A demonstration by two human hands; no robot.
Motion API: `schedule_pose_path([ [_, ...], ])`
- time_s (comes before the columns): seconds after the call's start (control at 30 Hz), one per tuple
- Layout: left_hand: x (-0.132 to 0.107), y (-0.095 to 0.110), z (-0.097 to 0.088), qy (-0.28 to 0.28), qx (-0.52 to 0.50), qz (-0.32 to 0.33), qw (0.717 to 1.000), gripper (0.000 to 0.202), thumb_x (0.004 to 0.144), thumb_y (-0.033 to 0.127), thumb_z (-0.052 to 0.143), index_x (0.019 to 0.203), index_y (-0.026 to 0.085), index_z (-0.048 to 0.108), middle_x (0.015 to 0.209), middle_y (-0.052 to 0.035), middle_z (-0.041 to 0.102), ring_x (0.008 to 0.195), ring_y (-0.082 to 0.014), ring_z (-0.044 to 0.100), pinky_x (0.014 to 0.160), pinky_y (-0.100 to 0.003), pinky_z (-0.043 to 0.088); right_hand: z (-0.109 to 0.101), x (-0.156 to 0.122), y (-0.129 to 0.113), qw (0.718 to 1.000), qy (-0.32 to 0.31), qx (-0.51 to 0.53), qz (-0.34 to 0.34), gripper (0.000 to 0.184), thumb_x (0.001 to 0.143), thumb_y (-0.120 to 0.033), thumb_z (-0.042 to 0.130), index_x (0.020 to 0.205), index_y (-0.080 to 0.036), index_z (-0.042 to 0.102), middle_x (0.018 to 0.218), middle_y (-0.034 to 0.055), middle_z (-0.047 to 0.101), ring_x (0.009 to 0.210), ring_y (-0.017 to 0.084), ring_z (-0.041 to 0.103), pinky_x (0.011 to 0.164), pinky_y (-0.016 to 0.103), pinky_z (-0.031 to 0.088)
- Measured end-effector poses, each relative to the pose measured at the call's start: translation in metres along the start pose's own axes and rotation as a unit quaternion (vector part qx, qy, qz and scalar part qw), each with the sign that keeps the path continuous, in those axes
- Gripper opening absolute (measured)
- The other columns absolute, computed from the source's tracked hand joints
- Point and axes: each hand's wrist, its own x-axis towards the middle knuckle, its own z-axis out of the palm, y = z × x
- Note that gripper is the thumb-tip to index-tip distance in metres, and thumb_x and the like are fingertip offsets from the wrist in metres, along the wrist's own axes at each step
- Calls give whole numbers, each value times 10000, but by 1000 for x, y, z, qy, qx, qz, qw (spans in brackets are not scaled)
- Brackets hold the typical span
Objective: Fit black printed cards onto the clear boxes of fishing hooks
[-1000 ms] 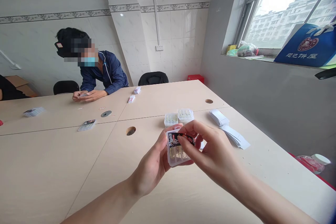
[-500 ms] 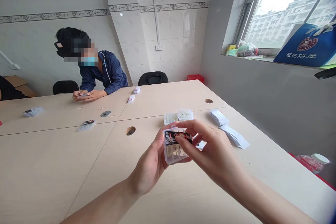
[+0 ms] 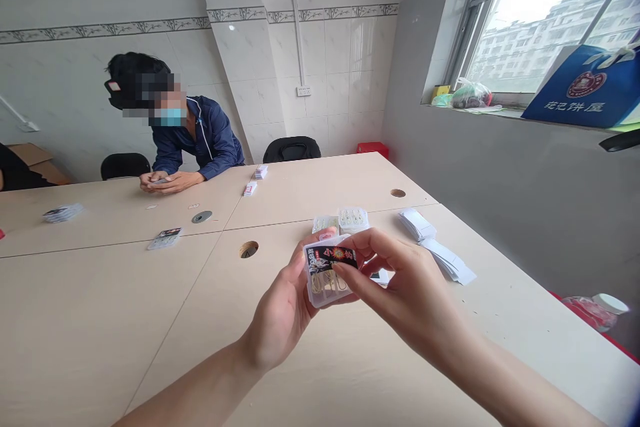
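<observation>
While we hold it: clear plastic hook box (image 3: 325, 290), lower centre of frame, above the tabletop (image 3: 75, 320), long axis tilted.
Left grip (image 3: 280, 317): clamped, cupping the box's lower side.
Right grip (image 3: 400, 287): clamped on its black label (image 3: 330, 260).

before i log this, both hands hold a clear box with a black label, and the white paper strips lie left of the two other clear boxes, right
Wrong side: the head view shows the white paper strips right of the two other clear boxes. Both hands do hold the clear box with a black label.
</observation>
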Motion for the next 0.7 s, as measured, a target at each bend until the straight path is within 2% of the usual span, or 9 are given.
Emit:
schedule_pose_path([
  [0.13, 0, 2, -1, 10, -4, 5, 1000, 426, 997, 420, 311, 1361, 299, 497, 1348, -48, 596, 1261, -260, 520, 1026, -456, 427, -2, 0, -1, 1000, -3, 7, 3, 17, 878, -238, 614, 866, -242, 625, 795, -14, 697, 700, 150, 654, 578, 268, 527],
  [0.33, -1, 3, 1, 9, 5, 10, 1000, 433, 999, 425, 294, 1363, 299, 491, 1379, -45, 571, 1258, -262, 515, 1012, -456, 436, -3, 0, 1, 998, -10, 60, 16, 92, 888, -253, 614, 810, -228, 573, 793, -6, 690, 700, 153, 665, 583, 259, 546],
  [0.7, -1, 3, 2, 5, 4, 11, 1000, 432, 1002, 430, 283, 1359, 294, 485, 1386, -41, 565, 1242, -252, 525, 992, -409, 448, -4, 1, 1, 998, -17, 65, 23, 163, 908, -290, 604, 777, -224, 533, 736, -30, 661, 664, 134, 645, 568, 248, 516],
])
